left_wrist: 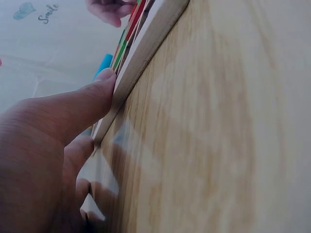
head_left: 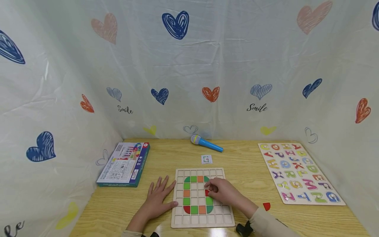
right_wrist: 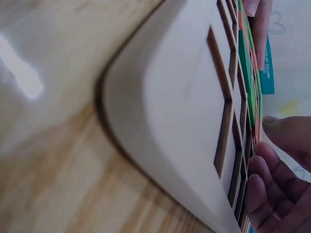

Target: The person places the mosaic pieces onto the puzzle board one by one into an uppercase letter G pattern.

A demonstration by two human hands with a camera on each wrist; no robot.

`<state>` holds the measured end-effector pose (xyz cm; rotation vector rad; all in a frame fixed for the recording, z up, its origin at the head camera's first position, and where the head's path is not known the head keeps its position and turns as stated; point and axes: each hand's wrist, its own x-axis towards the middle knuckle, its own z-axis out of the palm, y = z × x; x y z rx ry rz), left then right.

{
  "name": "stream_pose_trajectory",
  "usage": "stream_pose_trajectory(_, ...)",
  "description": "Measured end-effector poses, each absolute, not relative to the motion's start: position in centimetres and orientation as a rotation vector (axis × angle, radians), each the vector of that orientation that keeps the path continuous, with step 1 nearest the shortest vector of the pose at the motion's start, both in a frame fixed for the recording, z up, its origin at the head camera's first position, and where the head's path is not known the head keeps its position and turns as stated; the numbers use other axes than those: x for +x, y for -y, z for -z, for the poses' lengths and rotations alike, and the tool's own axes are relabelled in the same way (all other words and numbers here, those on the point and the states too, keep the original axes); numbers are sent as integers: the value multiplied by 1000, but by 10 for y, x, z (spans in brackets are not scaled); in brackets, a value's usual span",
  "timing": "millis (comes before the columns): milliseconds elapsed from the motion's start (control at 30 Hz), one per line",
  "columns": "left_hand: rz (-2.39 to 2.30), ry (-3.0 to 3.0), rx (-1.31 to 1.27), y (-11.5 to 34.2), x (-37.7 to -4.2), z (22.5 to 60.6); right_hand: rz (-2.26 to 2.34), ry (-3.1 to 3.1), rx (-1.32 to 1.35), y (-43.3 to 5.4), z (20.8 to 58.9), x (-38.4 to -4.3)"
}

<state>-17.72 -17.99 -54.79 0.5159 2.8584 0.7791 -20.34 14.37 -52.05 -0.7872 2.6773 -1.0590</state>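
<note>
A pale wooden grid board (head_left: 202, 221) lies on the table, with green, orange, red and teal pieces set in a ring of its squares. My left hand (head_left: 158, 200) lies spread on the table at the board's left side, and in the left wrist view its thumb (left_wrist: 92, 99) touches the board's edge. Over the right side of the ring, my right hand (head_left: 223, 191) has bent fingers, close to a red piece (head_left: 207, 193) and a green piece (head_left: 209, 200). Whether these fingers pinch a piece is hidden.
A loose red piece (head_left: 266, 206) lies right of the board. Behind the board are a small printed card (head_left: 206, 159) and a blue toy microphone (head_left: 207, 143). A flat box (head_left: 122, 164) stands left, an alphabet puzzle (head_left: 300, 174) right. A black object (head_left: 244, 229) sits by my right sleeve.
</note>
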Motion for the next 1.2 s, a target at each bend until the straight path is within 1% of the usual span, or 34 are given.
stream_pose_trajectory(267,-773,-2857,511,180,-178,548,1082,-2708,-696,-169,513,-195)
stream_pose_trajectory(833,-781,-2851,505,179,-176,544,975,-2741,-513,-284,507,-178)
stream_pose_trajectory(1100,-778,-2844,501,178,-176,544,929,-2690,-478,-319,507,-170)
stream_pose_trajectory(1200,-782,-2841,499,179,-176,544,960,-2624,-512,-329,506,-167)
